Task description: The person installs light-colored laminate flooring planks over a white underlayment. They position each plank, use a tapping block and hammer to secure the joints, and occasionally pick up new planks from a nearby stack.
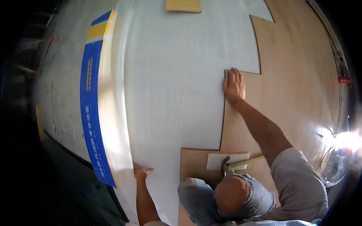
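My right hand (234, 86) lies flat, fingers together, on the top left corner of a light wood floor plank (241, 124) that borders the white foam underlay (173, 86). My left hand (141, 172) rests palm down on the underlay's near part, close to a blue printed strip (90, 113). Neither hand holds anything. A hammer (230, 165) lies across a pale rectangular block (217, 160) on a plank just in front of my knee (230, 196), which is in torn blue jeans.
Laid wood planks (301, 75) cover the floor to the right in a stepped edge. A yellow block (183, 5) sits at the far end of the underlay. A floor fan (333, 169) stands at the lower right. Bare grey floor (60, 94) lies to the left.
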`<state>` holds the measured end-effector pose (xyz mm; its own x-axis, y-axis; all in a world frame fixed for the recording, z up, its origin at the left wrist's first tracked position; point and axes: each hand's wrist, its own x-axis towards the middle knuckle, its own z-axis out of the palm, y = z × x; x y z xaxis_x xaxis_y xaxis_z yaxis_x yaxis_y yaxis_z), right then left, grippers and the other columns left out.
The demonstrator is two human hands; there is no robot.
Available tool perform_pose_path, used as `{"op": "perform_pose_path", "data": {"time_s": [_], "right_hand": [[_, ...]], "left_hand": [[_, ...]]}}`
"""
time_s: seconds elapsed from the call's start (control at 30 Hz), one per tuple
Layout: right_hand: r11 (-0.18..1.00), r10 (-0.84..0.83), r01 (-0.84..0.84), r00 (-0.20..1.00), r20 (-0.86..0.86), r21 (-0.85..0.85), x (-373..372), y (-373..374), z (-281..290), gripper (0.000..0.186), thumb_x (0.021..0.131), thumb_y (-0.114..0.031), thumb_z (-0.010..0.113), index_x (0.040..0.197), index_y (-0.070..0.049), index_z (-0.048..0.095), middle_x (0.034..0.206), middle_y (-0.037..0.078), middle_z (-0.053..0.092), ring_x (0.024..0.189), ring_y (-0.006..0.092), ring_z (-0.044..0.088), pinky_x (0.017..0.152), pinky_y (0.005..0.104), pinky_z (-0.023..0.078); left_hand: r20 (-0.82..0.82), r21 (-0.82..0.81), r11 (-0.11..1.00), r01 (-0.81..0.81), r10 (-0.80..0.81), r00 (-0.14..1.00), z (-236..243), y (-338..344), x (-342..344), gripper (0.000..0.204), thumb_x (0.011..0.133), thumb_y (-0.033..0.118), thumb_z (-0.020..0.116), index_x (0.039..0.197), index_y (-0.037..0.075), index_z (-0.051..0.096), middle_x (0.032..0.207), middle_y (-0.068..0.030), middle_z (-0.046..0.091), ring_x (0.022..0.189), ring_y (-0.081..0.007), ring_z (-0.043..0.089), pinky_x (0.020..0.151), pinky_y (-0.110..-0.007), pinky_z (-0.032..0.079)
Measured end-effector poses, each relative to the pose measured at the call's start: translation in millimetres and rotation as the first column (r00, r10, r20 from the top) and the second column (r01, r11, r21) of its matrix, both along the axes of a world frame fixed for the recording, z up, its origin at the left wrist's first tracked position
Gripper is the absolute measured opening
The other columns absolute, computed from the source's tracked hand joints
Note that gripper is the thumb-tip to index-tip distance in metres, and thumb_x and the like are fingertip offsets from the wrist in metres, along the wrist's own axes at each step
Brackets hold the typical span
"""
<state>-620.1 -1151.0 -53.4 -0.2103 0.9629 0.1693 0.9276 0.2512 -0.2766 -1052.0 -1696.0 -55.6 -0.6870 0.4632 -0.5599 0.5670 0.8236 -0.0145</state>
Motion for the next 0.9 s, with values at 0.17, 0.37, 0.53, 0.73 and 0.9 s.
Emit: {"op": "perform_pose_path", "data": {"time_s": [0.17, 0.37, 0.53, 0.73, 0.9], "right_hand": [[0.997, 0.001, -0.005, 0.999, -0.054, -0.073, 14.6, -4.0, -0.9, 0.046, 0.093, -0.022, 0.059, 0.133, 0.002, 0.053, 0.143, 0.020, 0.051, 0.140, 0.0365, 0.040, 0.120, 0.0484, 0.030], [0.993, -0.003, -0.003, 0.999, -0.050, -0.122, 29.2, -24.1, 4.2, 0.045, 0.090, -0.023, 0.062, 0.129, -0.001, 0.056, 0.142, 0.018, 0.052, 0.138, 0.0363, 0.043, 0.118, 0.0490, 0.032], [0.990, 0.013, -0.028, 0.994, -0.106, -0.137, 16.9, -12.4, 9.8, 0.045, 0.087, -0.022, 0.065, 0.128, -0.005, 0.060, 0.140, 0.017, 0.055, 0.136, 0.0334, 0.045, 0.117, 0.0481, 0.035], [0.988, -0.030, 0.006, 0.989, -0.147, -0.156, 24.1, -9.3, 15.6, 0.045, 0.083, -0.019, 0.070, 0.126, -0.008, 0.062, 0.134, 0.013, 0.059, 0.133, 0.0305, 0.050, 0.116, 0.0466, 0.038], [0.989, 0.019, -0.043, 0.986, -0.163, -0.141, 27.2, -2.1, 8.6, 0.047, 0.085, -0.021, 0.068, 0.129, -0.006, 0.059, 0.139, 0.015, 0.057, 0.138, 0.0306, 0.046, 0.118, 0.0463, 0.036]], "left_hand": [[-0.143, -0.112, 0.935, 0.336, -0.350, 0.926, 42.3, 232.0, 89.5, 0.047, 0.081, 0.050, 0.076, 0.095, 0.005, 0.074, 0.098, -0.0126, 0.075, 0.090, -0.0343, 0.071, 0.080, -0.044, 0.056], [0.576, 0.641, 0.732, -0.231, -0.259, 0.776, 36.1, 606.6, 95.7, 0.037, 0.098, 0.025, 0.068, 0.120, -0.004, 0.060, 0.114, -0.0118, 0.068, 0.099, -0.0217, 0.067, 0.091, -0.032, 0.053], [0.937, 0.344, 0.368, -0.864, -0.201, 0.287, 8.2, 796.3, 65.8, 0.057, 0.102, 0.029, 0.061, 0.142, -0.006, 0.041, 0.137, -0.0167, 0.053, 0.122, -0.0235, 0.057, 0.109, -0.037, 0.050], [0.973, 0.200, 0.351, -0.915, -0.181, 0.143, -29.0, 877.9, 101.0, 0.053, 0.101, 0.024, 0.063, 0.143, -0.001, 0.043, 0.137, -0.0149, 0.054, 0.123, -0.0256, 0.056, 0.107, -0.037, 0.051], [0.920, 0.380, 0.179, -0.908, -0.174, 0.350, -21.6, 890.8, 98.8, 0.035, 0.101, 0.006, 0.056, 0.135, -0.001, 0.051, 0.133, -0.0131, 0.056, 0.121, -0.0287, 0.059, 0.102, -0.045, 0.056]]}}
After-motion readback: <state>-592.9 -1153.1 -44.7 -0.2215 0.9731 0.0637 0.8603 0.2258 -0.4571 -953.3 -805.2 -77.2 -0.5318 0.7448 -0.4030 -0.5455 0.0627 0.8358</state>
